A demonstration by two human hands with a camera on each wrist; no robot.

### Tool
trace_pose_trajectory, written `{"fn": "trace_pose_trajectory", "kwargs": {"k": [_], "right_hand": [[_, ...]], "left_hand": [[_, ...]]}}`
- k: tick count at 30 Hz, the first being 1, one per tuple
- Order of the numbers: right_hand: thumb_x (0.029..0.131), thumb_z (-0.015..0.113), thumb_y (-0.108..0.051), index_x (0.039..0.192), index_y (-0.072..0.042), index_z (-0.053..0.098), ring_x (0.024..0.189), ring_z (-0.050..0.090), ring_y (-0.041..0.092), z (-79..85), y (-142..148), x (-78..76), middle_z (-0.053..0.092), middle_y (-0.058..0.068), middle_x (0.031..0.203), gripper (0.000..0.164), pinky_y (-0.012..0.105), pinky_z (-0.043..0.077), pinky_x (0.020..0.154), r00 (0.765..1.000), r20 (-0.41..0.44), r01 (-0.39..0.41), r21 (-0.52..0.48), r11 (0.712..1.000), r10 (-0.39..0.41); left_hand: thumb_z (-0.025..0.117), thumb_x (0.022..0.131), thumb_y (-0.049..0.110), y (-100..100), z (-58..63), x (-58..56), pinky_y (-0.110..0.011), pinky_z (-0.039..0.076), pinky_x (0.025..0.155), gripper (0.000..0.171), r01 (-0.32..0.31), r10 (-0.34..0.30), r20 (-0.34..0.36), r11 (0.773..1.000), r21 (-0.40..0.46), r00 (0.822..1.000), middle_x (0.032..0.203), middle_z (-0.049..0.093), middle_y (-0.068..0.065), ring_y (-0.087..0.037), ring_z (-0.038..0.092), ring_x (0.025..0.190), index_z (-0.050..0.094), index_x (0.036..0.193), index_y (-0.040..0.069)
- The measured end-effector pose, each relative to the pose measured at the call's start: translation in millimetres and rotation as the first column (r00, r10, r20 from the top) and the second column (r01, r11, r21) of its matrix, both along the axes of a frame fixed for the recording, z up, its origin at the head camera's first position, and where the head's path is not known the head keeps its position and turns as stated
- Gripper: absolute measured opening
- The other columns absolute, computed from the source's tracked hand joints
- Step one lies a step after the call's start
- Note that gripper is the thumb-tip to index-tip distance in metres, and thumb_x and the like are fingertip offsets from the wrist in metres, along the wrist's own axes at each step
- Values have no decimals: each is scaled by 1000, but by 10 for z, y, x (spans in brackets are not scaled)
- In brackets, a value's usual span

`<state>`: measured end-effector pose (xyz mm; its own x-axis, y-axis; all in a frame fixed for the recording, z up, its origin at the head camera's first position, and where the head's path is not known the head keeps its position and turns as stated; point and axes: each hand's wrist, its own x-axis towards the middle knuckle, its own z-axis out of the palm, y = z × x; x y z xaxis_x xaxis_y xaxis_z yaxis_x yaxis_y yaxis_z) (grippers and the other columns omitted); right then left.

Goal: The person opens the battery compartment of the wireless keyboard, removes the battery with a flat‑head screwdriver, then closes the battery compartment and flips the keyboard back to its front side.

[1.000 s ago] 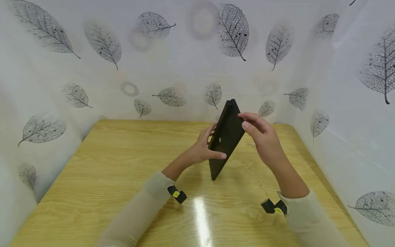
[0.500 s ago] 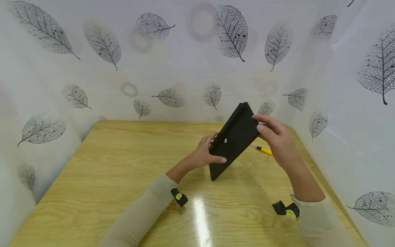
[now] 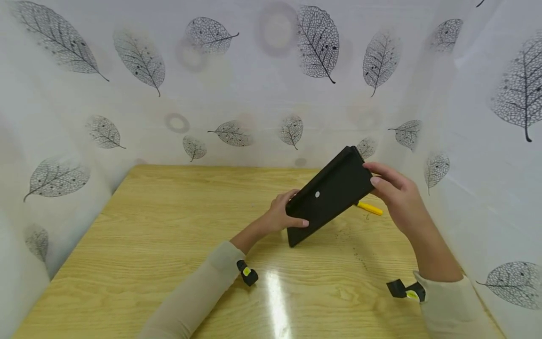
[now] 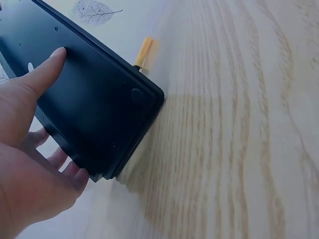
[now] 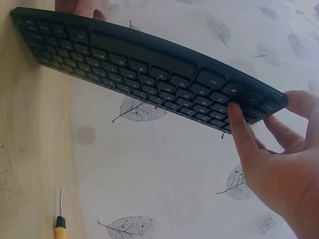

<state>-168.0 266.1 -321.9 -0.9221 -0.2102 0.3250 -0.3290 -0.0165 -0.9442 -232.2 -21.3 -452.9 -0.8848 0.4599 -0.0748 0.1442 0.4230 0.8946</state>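
A black keyboard (image 3: 334,188) is held tilted over the table, its underside with a small white oval mark turned toward the head camera. Its keys (image 5: 149,74) show in the right wrist view. My left hand (image 3: 279,214) grips the lower left end, thumb across the underside (image 4: 84,94) and fingers behind the edge. My right hand (image 3: 400,197) pinches the raised right end between thumb and fingers. The lower left corner is at or just above the tabletop; I cannot tell whether it touches.
A screwdriver with a yellow handle (image 3: 370,208) lies on the wooden table (image 3: 178,226) behind the keyboard, to the right. Small dark crumbs (image 3: 360,256) are scattered on the table below the keyboard. Leaf-printed white curtains (image 3: 245,94) hang around the back and sides.
The keyboard's right end has swung right and down, turning the underside more toward the head camera. My right hand moved right with it; the screwdriver has come into view. My left hand barely moved.
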Motion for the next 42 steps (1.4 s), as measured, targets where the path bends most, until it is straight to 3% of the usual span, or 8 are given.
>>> {"fn": "trace_pose_trajectory", "kwargs": {"k": [8,20,28,36,42], "right_hand": [[104,46,3,130,2,64,101,67,11,-116,62,-9,65,2,122,32,22,54,90,1000,-15,-28,-223,974,25],[103,43,6,131,6,62,104,67,14,-277,126,21,62,7,125,34,23,55,89,999,-25,-30,-320,947,24],[104,45,4,135,4,60,96,70,12,-391,195,49,64,4,127,35,22,54,88,1000,26,-10,-230,973,16],[102,46,7,134,6,60,78,66,15,-544,178,10,67,2,124,35,26,55,71,997,71,5,-218,976,11],[102,51,2,136,0,60,82,63,11,-654,148,-4,62,-1,128,35,23,54,72,993,116,-14,-139,990,30]], "left_hand": [[84,83,37,-25,-43,-6,-56,30,116,96,26,-27,22,998,50,999,162,22,-10,-34,25,147,28,159,23],[84,83,40,-44,-105,-48,-55,30,116,91,7,-8,6,1000,20,1000,160,27,-8,-32,21,146,34,157,24],[84,83,38,-136,-63,-27,-56,31,114,89,-15,13,-24,998,-62,1000,159,28,-10,-33,22,143,36,157,25],[84,83,38,-292,-80,-36,-57,31,114,88,-36,29,-56,992,-123,998,159,29,-12,-36,23,142,37,156,23],[84,82,37,-460,-74,-41,-57,32,113,89,-45,36,-68,989,-143,997,159,30,-12,-36,23,143,37,157,22]]}}
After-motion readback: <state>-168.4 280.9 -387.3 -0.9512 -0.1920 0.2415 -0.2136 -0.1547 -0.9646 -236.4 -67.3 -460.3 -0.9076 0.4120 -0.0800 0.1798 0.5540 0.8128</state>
